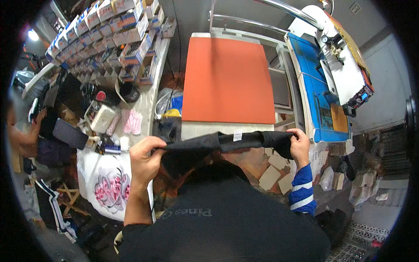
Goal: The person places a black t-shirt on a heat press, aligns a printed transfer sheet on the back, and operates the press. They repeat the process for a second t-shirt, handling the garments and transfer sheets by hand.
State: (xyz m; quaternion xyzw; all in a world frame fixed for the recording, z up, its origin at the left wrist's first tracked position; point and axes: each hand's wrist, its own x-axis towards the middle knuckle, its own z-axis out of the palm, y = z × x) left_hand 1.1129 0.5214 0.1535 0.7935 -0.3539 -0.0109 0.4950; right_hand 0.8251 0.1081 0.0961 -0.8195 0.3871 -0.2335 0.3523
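A black garment [187,150] with a small white tag hangs stretched sideways between my hands, low in front of my chest. My left hand [146,159] pinches its left end, thumb on top. My right hand [299,146], below a blue sleeve with white stripes, grips its right end. Just beyond the garment is an orange pad [227,83] on a pale press bed [227,128].
At left, a table [152,105] holds stacked boxes [129,56] and a white printed cloth [111,187]; a co-worker [26,142] is beside it. A heat press [338,65] with a blue platen stands at right. Cardboard pieces [270,179] lie on the floor.
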